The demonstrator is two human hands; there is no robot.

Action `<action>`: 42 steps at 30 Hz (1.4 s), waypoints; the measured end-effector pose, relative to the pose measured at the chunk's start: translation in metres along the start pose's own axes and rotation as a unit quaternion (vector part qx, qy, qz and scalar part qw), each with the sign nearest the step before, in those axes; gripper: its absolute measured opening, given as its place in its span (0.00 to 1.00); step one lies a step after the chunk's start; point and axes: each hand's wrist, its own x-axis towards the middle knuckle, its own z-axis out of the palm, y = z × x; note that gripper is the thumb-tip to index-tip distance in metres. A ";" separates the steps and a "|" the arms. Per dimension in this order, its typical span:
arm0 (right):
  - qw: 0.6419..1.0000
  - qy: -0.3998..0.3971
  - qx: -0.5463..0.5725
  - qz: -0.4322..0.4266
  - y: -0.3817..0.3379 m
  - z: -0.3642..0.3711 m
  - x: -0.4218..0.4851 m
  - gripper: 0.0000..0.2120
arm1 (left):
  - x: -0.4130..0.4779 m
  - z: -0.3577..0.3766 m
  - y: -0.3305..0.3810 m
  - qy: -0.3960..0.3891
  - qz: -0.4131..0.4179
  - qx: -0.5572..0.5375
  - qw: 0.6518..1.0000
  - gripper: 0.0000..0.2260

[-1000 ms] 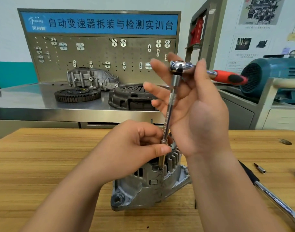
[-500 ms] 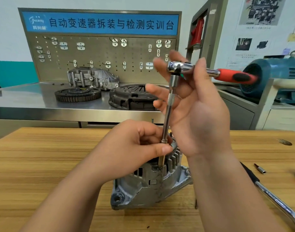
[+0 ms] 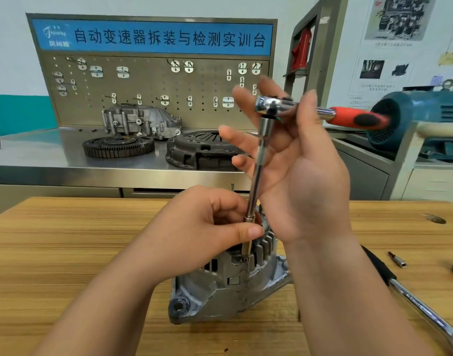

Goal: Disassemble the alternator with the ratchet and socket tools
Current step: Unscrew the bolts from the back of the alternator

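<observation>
Ratchet in right hand, left hand pinching extension (alternator mid-table)

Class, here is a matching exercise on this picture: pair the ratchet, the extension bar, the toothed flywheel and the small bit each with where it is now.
Things
1. ratchet
2. extension bar
3. toothed flywheel
4. small bit

Places
A. on the steel bench
B. loose on the wooden table
C. held by the right hand
D. pinched by the left hand, above the alternator

Pairs: 1-C, 2-D, 3-A, 4-B
</observation>
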 end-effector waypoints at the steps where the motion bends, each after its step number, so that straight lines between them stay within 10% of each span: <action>1: 1.000 0.005 0.004 0.015 0.000 -0.001 0.001 0.21 | 0.000 -0.001 -0.001 -0.010 -0.002 -0.006 1.000 0.05; 10: 0.990 -0.028 -0.089 -0.110 0.000 0.005 -0.003 0.12 | 0.002 0.003 -0.003 0.033 -0.009 0.001 0.999 0.07; 34: 1.000 -0.013 0.004 0.029 -0.001 -0.002 0.002 0.21 | 0.000 0.001 -0.003 -0.003 -0.026 -0.033 0.999 0.08; 42: 0.991 -0.045 -0.086 -0.094 0.001 0.004 -0.001 0.15 | 0.002 0.005 -0.004 0.050 -0.011 -0.012 0.999 0.20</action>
